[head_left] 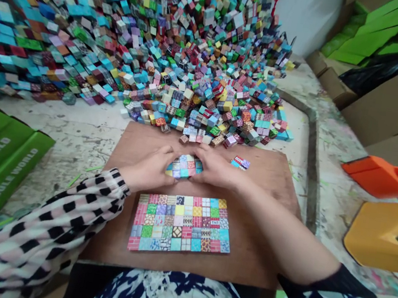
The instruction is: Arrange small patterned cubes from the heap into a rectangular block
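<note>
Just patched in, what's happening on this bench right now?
A person sits at a brown board. Both hands, the left hand and the right hand, press together a small cluster of cubes. Nearer the person lies a flat rectangle of patterned cubes. Behind the board rises a huge pile of loose cubes; two stray cubes lie to the right.

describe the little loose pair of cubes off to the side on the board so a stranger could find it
Start at the brown wooden board before the person. Just beyond the right hand, the small loose pair of patterned cubes lies near the board's far edge. It lies alone, apart from the flat rectangular grid of cubes and the huge heap.
</note>
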Tool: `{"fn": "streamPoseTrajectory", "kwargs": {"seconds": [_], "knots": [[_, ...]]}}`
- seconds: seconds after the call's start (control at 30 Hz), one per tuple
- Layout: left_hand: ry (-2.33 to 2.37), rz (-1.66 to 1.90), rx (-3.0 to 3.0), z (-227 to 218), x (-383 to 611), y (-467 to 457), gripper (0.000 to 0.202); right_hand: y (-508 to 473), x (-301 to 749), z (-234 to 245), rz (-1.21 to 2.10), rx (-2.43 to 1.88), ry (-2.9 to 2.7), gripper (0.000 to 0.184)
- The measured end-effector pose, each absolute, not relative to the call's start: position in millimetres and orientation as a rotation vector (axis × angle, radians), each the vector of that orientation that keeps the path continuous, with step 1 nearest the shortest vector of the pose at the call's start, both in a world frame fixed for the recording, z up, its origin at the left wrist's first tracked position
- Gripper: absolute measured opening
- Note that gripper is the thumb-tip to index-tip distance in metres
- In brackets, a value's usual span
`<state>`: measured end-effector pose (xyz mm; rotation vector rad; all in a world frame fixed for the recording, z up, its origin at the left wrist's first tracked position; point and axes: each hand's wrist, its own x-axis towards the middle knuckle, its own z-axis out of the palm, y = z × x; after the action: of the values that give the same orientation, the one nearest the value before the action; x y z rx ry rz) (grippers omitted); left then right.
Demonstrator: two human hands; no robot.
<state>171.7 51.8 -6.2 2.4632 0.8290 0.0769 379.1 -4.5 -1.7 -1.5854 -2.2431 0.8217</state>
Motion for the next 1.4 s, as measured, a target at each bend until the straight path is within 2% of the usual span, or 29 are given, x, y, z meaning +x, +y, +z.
{"fn": "streamPoseTrajectory", "kwargs": {"seconds": [0.1,0.23,0.33,0.57,0.73,0.77,0.87,0.97,1.1,1.27,1.4], "knots": [[0.827,0.098,2.496,-10,173,52,0.067,-7,378,-2,0.852,-1.62,-2.228,0.058],[0.831,0.085,2.604,-18,173,54,0.056,-6,377,-6,0.812,-1.598,-2.239,0.042],[0.794,0.072,2.629,-21,172,55,0.055,-7,376,-10,0.796,-1.572,-2.229,0.04],[0.772,0.042,2.677,-16,171,56,0.052,-18,373,-7,0.806,-1.604,-2.186,0.049],[0.789,0.049,2.563,-14,171,55,0.063,-31,369,6,0.648,-1.789,-2.279,0.082],[0.793,0.069,2.562,-15,171,54,0.065,-36,368,8,0.56,-1.825,-2.301,0.082],[0.803,0.128,2.581,-19,169,52,0.066,-54,366,10,0.278,-1.908,-2.366,0.06],[0.789,0.142,2.571,-22,168,51,0.063,-70,366,7,0.152,-1.976,-2.431,0.051],[0.797,0.149,2.549,-22,168,52,0.063,-75,366,8,0.132,-2.008,-2.48,0.049],[0.819,0.16,2.475,-20,163,53,0.081,-62,367,15,0.149,-1.989,-2.428,0.058],[0.802,0.171,2.455,-18,159,54,0.068,-51,364,10,0.164,-1.998,-2.477,0.06]]}}
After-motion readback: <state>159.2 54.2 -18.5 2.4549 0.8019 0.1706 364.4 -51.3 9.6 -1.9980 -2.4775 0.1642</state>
